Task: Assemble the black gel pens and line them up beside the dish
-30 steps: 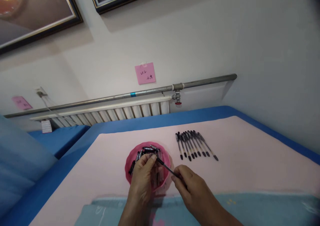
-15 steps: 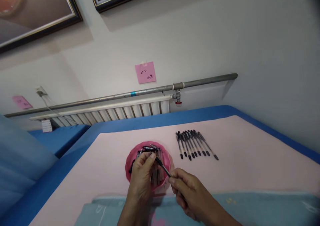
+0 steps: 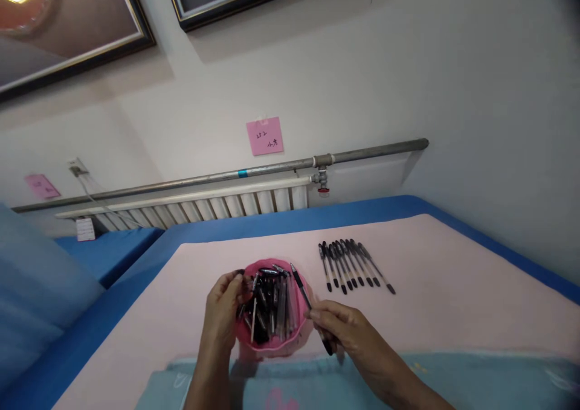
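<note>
My right hand (image 3: 347,331) pinches an uncapped black pen (image 3: 301,284) by its barrel, its tip pointing up and away over the right side of a pink scalloped bowl (image 3: 272,348). Inside the bowl lie black pen caps (image 3: 263,304) with shiny clips and several clear pen barrels (image 3: 283,307). At the bowl's left rim, my left hand (image 3: 222,310) has its fingertips closed on a small dark piece that looks like a pen cap (image 3: 240,272), partly hidden by the fingers. Right of the bowl, several assembled pens (image 3: 347,265) lie side by side in a fanned row.
A pink sheet (image 3: 190,289) covers the blue-edged table (image 3: 272,229). Along the near edge lies a folded teal cloth (image 3: 444,377). Behind stand a white radiator (image 3: 217,208) and a metal pipe (image 3: 371,151) with a red-handled valve (image 3: 323,190).
My hands have moved apart. The left went left to the bowl's rim; the pen in my right hand has swung more upright, its tip now free of the left fingers.
</note>
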A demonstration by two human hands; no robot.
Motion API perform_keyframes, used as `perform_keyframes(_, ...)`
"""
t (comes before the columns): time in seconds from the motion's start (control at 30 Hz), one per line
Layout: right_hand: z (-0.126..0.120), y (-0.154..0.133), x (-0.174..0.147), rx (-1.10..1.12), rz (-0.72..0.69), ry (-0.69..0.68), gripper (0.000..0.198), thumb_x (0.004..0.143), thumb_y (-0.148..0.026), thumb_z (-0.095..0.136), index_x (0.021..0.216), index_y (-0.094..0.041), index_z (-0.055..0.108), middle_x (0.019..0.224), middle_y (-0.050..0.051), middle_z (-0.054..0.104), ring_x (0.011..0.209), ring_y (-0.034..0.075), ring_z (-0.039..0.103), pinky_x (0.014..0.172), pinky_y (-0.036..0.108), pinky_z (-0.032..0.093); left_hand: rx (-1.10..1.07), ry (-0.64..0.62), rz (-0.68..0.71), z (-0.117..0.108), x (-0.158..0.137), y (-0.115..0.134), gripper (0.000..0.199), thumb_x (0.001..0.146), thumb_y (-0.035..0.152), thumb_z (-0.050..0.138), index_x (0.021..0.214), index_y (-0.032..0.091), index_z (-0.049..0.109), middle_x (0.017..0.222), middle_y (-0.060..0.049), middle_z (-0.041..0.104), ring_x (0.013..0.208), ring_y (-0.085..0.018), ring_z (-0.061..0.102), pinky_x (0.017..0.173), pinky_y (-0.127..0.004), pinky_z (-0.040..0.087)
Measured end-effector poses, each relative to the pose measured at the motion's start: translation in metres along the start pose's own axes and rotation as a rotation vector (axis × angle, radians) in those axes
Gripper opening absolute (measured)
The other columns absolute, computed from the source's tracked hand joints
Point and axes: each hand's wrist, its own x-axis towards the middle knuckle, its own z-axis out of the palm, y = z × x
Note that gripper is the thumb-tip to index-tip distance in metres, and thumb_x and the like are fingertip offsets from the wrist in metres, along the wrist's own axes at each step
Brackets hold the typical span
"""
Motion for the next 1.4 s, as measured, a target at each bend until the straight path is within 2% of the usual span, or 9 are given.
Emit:
perform_keyframes(0.17,-0.002,0.005,0.004,-0.039,0.116,0.022,0.015,0.073,-0.031,0.052,0.065,-0.021,0.044,0.047,-0.009,0.038,0.038,0.006,0.03,0.039,0.02,0.021,0.12,0.066,0.019,-0.013,0.007,0.003,0.029,0.059,0.036,0.069,0.076,0.013,0.061,0.067,-0.003,0.063,0.058,-0.012,0.057,0.057,-0.024,0.046)
perform_keyframes(0.3,-0.002,0.015,0.008,-0.131,0.151,-0.019,0.011,0.069,-0.019,0.048,0.065,-0.022,0.039,0.045,-0.01,0.04,0.036,0.005,0.028,0.037,0.019,0.019,0.329,0.035,0.045,-0.015,0.009,-0.002,0.022,0.064,0.034,0.061,0.076,0.015,0.061,0.066,-0.002,0.063,0.057,-0.013,0.056,0.053,-0.024,0.043)
perform_keyframes(0.57,0.005,0.021,0.005,-0.232,0.029,-0.061,0.011,0.065,-0.012,0.044,0.069,-0.022,0.045,0.052,-0.008,0.042,0.043,0.007,0.039,0.042,0.019,0.027,0.763,-0.074,0.215,-0.008,0.007,-0.016,0.013,0.07,0.022,0.054,0.074,0.021,0.066,0.07,-0.004,0.065,0.066,-0.018,0.057,0.065,-0.028,0.039)
perform_keyframes(0.7,0.007,0.023,0.008,-0.227,0.007,-0.081,0.012,0.063,-0.011,0.043,0.068,-0.023,0.045,0.053,-0.008,0.043,0.046,0.008,0.041,0.044,0.019,0.028,0.809,-0.138,0.315,0.005,0.004,-0.027,0.023,0.064,0.009,0.054,0.073,0.023,0.071,0.082,-0.008,0.067,0.079,-0.023,0.057,0.079,-0.033,0.037)
perform_keyframes(0.87,0.007,0.03,0.011,-0.245,-0.012,-0.091,0.014,0.062,-0.01,0.043,0.069,-0.022,0.042,0.054,-0.008,0.044,0.047,0.007,0.042,0.045,0.019,0.028,0.894,-0.168,0.314,0.009,0.005,-0.038,0.033,0.058,0.001,0.05,0.072,0.021,0.071,0.089,-0.011,0.067,0.085,-0.025,0.056,0.086,-0.034,0.036)
perform_keyframes(0.97,0.009,0.032,0.01,-0.247,-0.03,-0.081,0.014,0.061,-0.009,0.044,0.068,-0.021,0.041,0.055,-0.008,0.043,0.047,0.007,0.041,0.045,0.018,0.028,0.982,-0.176,0.326,0.007,0.006,-0.039,0.035,0.056,0.0,0.049,0.074,0.021,0.071,0.092,-0.009,0.066,0.085,-0.024,0.055,0.086,-0.034,0.036)
perform_keyframes(1.13,0.011,0.032,0.011,-0.262,-0.077,-0.063,0.017,0.059,-0.006,0.043,0.067,-0.021,0.042,0.055,-0.008,0.044,0.051,0.008,0.043,0.05,0.019,0.031,1.043,-0.161,0.351,0.003,0.005,-0.031,0.02,0.058,0.006,0.053,0.062,0.02,0.067,0.08,-0.007,0.063,0.075,-0.023,0.054,0.079,-0.034,0.039)
perform_keyframes(1.27,0.01,0.029,0.007,-0.319,-0.132,-0.044,0.011,0.068,-0.01,0.046,0.068,-0.021,0.043,0.057,-0.007,0.041,0.053,0.009,0.041,0.049,0.019,0.03,0.789,-0.101,0.267,0.008,-0.002,-0.013,0.008,0.063,0.02,0.063,0.07,0.02,0.068,0.075,-0.005,0.062,0.075,-0.022,0.055,0.075,-0.033,0.042)
perform_keyframes(1.4,0.01,0.03,0.001,-0.411,-0.197,-0.085,0.007,0.079,-0.025,0.049,0.073,-0.021,0.051,0.056,-0.007,0.041,0.052,0.009,0.037,0.05,0.02,0.028,0.09,-0.289,-0.149,0.018,-0.012,-0.002,0.02,0.065,0.034,0.07,0.076,0.018,0.066,0.073,-0.002,0.064,0.067,-0.014,0.058,0.065,-0.027,0.049)
